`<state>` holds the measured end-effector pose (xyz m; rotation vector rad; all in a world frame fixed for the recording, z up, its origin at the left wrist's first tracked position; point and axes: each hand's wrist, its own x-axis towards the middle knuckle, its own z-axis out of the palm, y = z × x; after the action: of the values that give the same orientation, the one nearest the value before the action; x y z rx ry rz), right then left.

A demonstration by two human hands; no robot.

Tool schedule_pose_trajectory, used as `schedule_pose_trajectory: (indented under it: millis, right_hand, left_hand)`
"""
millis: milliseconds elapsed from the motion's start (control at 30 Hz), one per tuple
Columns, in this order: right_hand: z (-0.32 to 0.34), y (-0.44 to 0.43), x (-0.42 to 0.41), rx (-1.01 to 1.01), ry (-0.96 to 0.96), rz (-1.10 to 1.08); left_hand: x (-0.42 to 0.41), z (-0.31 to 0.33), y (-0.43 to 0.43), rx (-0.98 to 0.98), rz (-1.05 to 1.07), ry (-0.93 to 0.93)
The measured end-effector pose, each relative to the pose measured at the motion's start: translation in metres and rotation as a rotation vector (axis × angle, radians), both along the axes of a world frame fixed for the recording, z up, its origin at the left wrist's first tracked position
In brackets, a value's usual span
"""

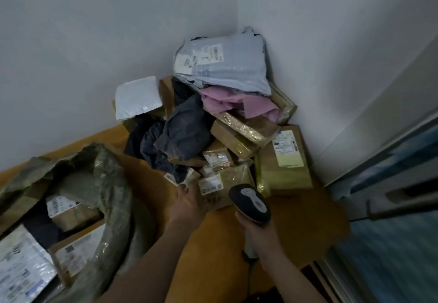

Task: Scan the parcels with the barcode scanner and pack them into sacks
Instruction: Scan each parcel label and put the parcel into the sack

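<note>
A heap of parcels [213, 117] fills the room's corner: brown cartons, dark and pink plastic bags, a grey mailer [220, 63] on top. My left hand [189, 202] reaches to the heap's front edge, its fingers touching a small brown carton [216, 191] with a white label. Whether it grips that carton is unclear. My right hand [258, 229] grips the handle of a grey-and-black barcode scanner [251, 202], whose head points towards the small carton. At the left an olive-green sack [104, 184] stands open, with several labelled parcels [71, 250] inside.
The parcels and sack lie on an orange-brown floor [296, 219]. White walls [94, 42] meet behind the heap. A sliding door frame and track [379, 184] run along the right. The scanner's cable [250, 269] hangs down by my right forearm.
</note>
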<state>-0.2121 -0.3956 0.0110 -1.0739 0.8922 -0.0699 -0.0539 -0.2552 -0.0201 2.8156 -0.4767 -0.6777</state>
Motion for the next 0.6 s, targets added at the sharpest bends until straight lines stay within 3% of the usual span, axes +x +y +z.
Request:
schedule_pose_trajectory:
  millis: [267, 367, 600]
  right_hand:
    - [-0.024, -0.028, -0.011, 0.102, 0.077, 0.014]
    - [-0.029, -0.027, -0.008, 0.126, 0.078, 0.064]
    - [-0.04, -0.012, -0.008, 0.268, 0.17, 0.071]
  left_hand:
    - [-0.027, -0.029, 0.01, 0.111, -0.003, -0.085]
    - [-0.037, -0.029, 0.011, -0.012, 0.074, -0.01]
    - [-0.052, -0.029, 0.018, -0.009, 0.204, 0.258]
